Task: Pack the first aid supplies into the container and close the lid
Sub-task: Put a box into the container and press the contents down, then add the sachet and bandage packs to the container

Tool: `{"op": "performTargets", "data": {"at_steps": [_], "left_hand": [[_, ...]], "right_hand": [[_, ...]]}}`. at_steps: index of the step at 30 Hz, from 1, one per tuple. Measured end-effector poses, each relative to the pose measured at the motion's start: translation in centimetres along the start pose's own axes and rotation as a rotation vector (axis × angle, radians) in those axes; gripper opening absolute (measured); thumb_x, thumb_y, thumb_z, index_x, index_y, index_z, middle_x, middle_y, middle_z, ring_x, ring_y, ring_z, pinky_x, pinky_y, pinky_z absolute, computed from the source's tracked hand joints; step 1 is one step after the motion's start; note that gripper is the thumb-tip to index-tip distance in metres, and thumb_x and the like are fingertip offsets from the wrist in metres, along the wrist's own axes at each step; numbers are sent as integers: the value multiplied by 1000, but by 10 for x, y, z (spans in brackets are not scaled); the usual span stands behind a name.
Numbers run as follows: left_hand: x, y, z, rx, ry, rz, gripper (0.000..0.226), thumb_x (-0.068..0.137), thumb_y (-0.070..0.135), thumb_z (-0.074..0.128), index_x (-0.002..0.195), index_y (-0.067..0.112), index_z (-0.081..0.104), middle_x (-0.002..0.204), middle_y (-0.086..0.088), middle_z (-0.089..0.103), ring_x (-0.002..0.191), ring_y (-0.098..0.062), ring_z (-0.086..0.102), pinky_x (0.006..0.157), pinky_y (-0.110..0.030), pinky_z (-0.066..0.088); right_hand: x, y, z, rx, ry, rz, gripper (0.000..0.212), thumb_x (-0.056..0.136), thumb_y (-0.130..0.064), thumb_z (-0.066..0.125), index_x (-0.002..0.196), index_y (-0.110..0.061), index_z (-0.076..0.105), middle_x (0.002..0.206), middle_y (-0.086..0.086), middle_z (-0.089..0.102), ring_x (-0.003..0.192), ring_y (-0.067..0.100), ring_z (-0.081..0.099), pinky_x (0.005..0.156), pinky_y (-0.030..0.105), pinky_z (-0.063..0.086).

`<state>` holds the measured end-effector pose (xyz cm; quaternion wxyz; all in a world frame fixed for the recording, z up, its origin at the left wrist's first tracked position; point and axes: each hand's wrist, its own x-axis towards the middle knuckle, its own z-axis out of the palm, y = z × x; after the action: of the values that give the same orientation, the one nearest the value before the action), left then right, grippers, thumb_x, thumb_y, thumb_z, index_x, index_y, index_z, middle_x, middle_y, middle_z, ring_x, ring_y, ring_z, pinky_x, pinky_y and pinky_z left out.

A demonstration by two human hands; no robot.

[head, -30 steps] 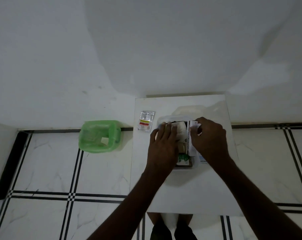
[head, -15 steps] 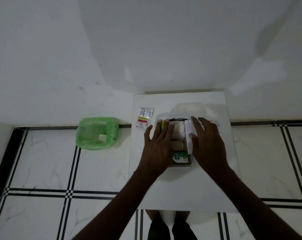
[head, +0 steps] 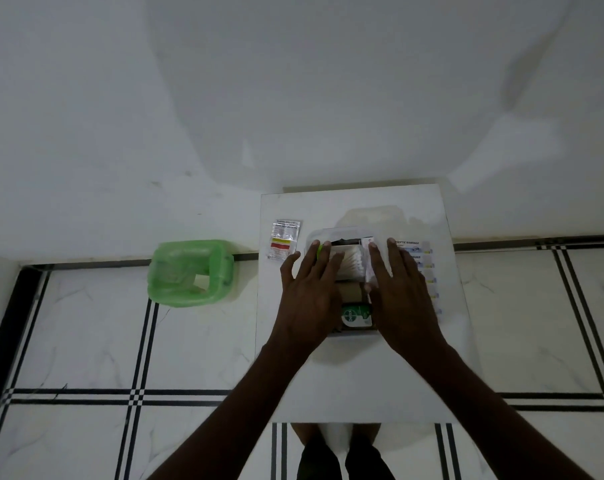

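Clear plastic container (head: 342,233), rectangular, mid-surface (head: 356,375), packed: cotton swabs (head: 350,261), green-labelled bottle (head: 356,315). Left hand (head: 309,296) and right hand (head: 402,296) lie flat on it, fingers (head: 376,258) spread, gripping nothing. Green lid (head: 189,271) on floor.

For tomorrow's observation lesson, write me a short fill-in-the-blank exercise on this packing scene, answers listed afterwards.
1. The left hand and right hand lie flat over the clear ____.
2. The lid on the floor is coloured ____.
3. The sachet lies to the container's ____.

Answers: container; green; left
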<state>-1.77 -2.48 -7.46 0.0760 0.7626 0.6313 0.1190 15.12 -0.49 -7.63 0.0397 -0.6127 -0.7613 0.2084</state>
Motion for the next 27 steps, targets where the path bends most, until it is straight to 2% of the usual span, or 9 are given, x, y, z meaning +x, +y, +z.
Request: {"op": "performTargets", "data": {"at_steps": [2, 4, 6, 9, 13, 17, 20, 22, 27], "left_hand": [[5, -7, -8, -136, 172, -66, 39, 89, 20, 46, 124, 11, 63, 128, -9, 66, 126, -27, 56, 104, -44, 40], [14, -20, -11, -248, 289, -244, 30, 90, 16, 52, 116, 12, 67, 112, -6, 70, 106, -24, 61, 90, -34, 44], [21, -42, -6, -268, 274, -420, 28, 89, 15, 57, 115, 11, 66, 105, -8, 68, 96, -27, 60, 80, -32, 45], [28, -75, 12, -238, 86, -559, 33, 89, 21, 63, 119, 8, 61, 107, -15, 64, 98, -35, 61, 79, -40, 48], [39, -98, 30, -131, -55, -649, 53, 84, 38, 71, 124, 7, 55, 116, -17, 59, 106, -35, 56, 84, -44, 48], [47, -100, 42, -98, -14, -660, 54, 77, 34, 78, 118, 7, 55, 111, -15, 60, 104, -34, 58, 79, -42, 49], [49, -106, 45, -286, 14, -726, 49, 72, 27, 83, 110, 8, 59, 106, -13, 66, 96, -31, 64, 76, -38, 49], [47, -108, 39, -428, 31, -783, 35, 74, 23, 82, 101, 9, 66, 99, -11, 74, 89, -28, 69, 72, -31, 47], [27, -88, -2, -741, 195, -814, 13, 82, 28, 76, 89, 17, 75, 71, -1, 74, 65, -14, 68, 65, -28, 51]], "right_hand": [[-3, -6, -6, 68, 126, 10, 61, 94, -38, 31, 145, -6, 39, 150, 23, 39, 139, 41, 36, 112, 56, 35], [-1, -14, -13, 125, 251, -25, 52, 94, -30, 35, 136, -4, 50, 142, 22, 50, 133, 39, 45, 108, 55, 40], [5, -27, -17, 150, 309, -84, 48, 93, -25, 42, 134, -3, 52, 139, 20, 53, 131, 37, 47, 105, 54, 42], [20, -54, -20, 111, 262, -133, 53, 94, -32, 42, 139, -4, 47, 142, 21, 50, 133, 39, 44, 106, 55, 41], [44, -81, -9, -28, 95, -118, 63, 96, -42, 44, 150, -13, 29, 157, 16, 31, 146, 35, 25, 119, 51, 22], [62, -87, 5, -170, 63, -142, 69, 92, -51, 45, 149, -13, 33, 157, 18, 30, 147, 38, 21, 120, 55, 16], [68, -88, 9, -205, 44, -142, 68, 90, -53, 37, 145, -13, 39, 154, 19, 35, 145, 39, 25, 119, 56, 15], [67, -85, 10, -195, 50, -154, 67, 89, -51, 34, 141, -11, 45, 150, 20, 42, 142, 39, 31, 118, 56, 19], [61, -69, 7, -121, 125, -132, 54, 91, -38, 41, 133, -7, 52, 137, 19, 56, 132, 38, 45, 112, 55, 28]]}}
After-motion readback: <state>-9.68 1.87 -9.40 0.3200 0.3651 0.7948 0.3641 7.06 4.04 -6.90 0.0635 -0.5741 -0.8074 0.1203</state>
